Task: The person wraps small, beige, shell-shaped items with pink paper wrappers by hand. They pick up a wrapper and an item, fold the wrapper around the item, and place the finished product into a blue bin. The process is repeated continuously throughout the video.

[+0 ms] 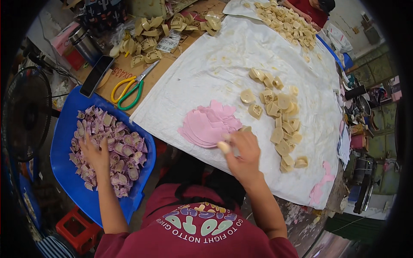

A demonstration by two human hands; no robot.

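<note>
R hand [243, 152] gripped a cream piece [223, 147], axis prob. pointing left; L hand [95, 154] lay spread on purple pieces [124, 146] in blue tub [64, 129]; white-sheeted table [215, 64], cluttered workshop.

Scissors [131, 87] w/ yellow-green handles & black phone [96, 75] on brown table [151, 81]; steel flask [84, 43], black fan [26, 112], red stool [77, 230] nearby.

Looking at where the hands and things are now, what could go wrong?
1. The blue plastic tub of purple pieces sits off the table edge; the left hand pressing in could tip it.
2. The right hand, holding a small cream piece, might drag the stack of pink sheets.
3. The yellow-and-green scissors lie unguarded nearby.
</note>
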